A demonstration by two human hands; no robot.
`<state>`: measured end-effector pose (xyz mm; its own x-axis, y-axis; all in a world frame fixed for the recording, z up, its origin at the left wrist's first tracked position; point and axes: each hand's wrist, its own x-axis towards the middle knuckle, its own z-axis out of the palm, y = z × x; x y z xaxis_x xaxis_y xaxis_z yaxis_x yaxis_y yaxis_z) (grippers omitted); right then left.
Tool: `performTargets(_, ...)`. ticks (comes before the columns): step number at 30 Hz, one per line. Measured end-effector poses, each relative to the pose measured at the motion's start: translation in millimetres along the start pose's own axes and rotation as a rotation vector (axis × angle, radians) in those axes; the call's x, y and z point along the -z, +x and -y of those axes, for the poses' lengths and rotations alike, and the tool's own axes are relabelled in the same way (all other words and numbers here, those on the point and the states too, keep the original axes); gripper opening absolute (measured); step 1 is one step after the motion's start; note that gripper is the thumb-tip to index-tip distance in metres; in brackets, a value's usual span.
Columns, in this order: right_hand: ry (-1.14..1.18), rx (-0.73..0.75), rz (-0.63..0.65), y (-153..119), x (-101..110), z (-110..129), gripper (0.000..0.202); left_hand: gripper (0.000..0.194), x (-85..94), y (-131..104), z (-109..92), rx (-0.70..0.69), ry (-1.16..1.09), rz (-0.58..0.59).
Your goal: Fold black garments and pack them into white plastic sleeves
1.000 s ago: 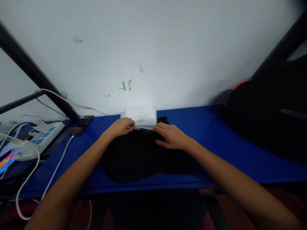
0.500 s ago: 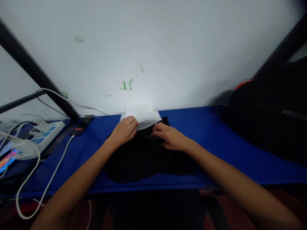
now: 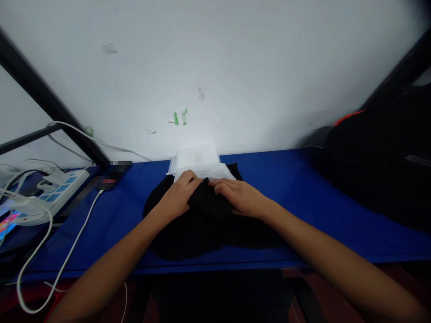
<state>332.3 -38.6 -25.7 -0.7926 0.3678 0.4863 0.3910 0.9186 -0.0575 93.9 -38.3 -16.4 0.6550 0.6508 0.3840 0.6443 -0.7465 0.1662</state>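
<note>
A black fabric item (image 3: pixel 205 229), perhaps a soft bag, lies bunched on the blue table; its exact kind is hard to make out in the dark. White, partly see-through plastic packets (image 3: pixel 198 158) lie against its far edge, one with a faint round mark. My left hand (image 3: pixel 180 193) has its fingers bent over the upper edge of the fabric, beside the packets' near edge. Across from it, my right hand (image 3: pixel 240 195) is closed at the same edge, thumb and fingers together on the fabric. A small fold of black cloth rises between both hands.
On the left are a white power strip (image 3: pixel 62 190), tangled white cables (image 3: pixel 72 251), a lit phone screen (image 3: pixel 6 224) and a dark blurred device (image 3: pixel 114 175). A large black bag (image 3: pixel 380 166) fills the right. A white wall (image 3: pixel 269 80) stands behind the blue table (image 3: pixel 279 175).
My hands have come closer together at the fabric's edge. The packet's near edge now sits higher and flatter, and a black fold has risen between the hands.
</note>
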Motion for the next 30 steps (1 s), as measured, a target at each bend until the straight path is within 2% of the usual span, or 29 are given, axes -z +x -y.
performTargets(3,-0.084,-0.100,0.107,2.3,-7.0,1.0,0.046,0.063,-3.5,-1.2,1.3,0.034,0.047,-0.018)
performTargets(5,-0.148,-0.160,0.152,5.6,-11.7,3.7,0.054,0.064,-6.0,-0.8,-0.1,0.051,0.099,-0.020)
performTargets(9,-0.265,-0.331,0.220,15.2,-20.6,12.9,0.048,0.056,-9.5,1.2,-7.6,0.091,0.232,0.035)
performTargets(15,-0.461,-0.474,0.256,24.7,-31.3,25.1,0.036,0.069,-12.5,2.2,-19.9,0.141,0.309,0.211)
performTargets(20,-0.487,-0.464,0.263,23.7,-35.9,23.4,0.035,0.075,-19.0,0.6,-25.9,0.140,0.279,0.248)
performTargets(26,-0.246,-0.281,0.181,14.8,-31.8,10.0,0.052,0.084,-23.1,0.5,-23.0,0.161,0.249,0.257)
performTargets(30,-0.220,-0.281,0.168,12.6,-25.3,6.1,0.050,0.084,-21.2,0.8,-21.8,0.155,0.205,0.246)
